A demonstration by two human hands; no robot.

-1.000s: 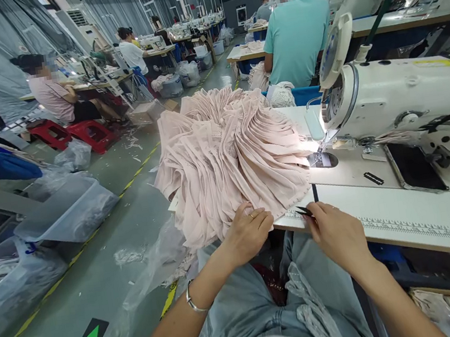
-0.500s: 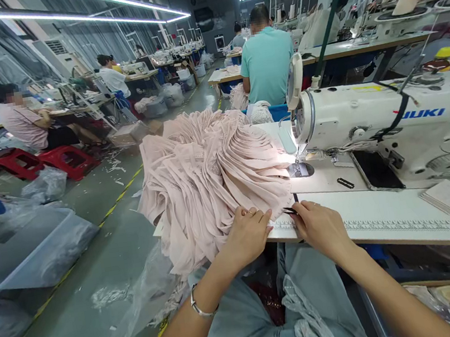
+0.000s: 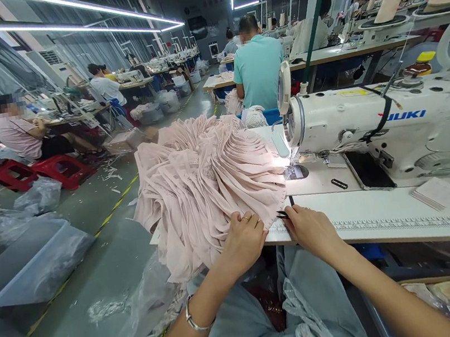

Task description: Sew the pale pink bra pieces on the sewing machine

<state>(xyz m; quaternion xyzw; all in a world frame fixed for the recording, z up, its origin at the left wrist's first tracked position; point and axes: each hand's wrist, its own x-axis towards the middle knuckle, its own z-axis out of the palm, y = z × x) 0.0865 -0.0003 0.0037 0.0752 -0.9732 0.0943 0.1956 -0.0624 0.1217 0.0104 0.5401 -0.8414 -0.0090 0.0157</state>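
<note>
A big heap of pale pink pleated fabric pieces [image 3: 206, 182] lies on the left end of the white sewing table [image 3: 388, 217], spilling over its edge. My left hand [image 3: 242, 239] pinches the near edge of the heap, fingers closed on the cloth. My right hand [image 3: 310, 229] is curled around small black thread snips [image 3: 282, 214], whose tips touch the fabric edge right next to my left fingers. Both hands sit at the table's front edge above my lap.
A white Juki sewing machine [image 3: 374, 123] stands at the right, its lamp lighting the needle plate [image 3: 295, 172]. A person in a teal shirt [image 3: 259, 70] sits ahead. Plastic bags [image 3: 26, 254] and red stools [image 3: 52, 172] stand on the floor at left, where other people work.
The view has lifted and shifted, so the scene sits lower and further left. Both hands stay at the fabric edge; the snips remain at the cloth.
</note>
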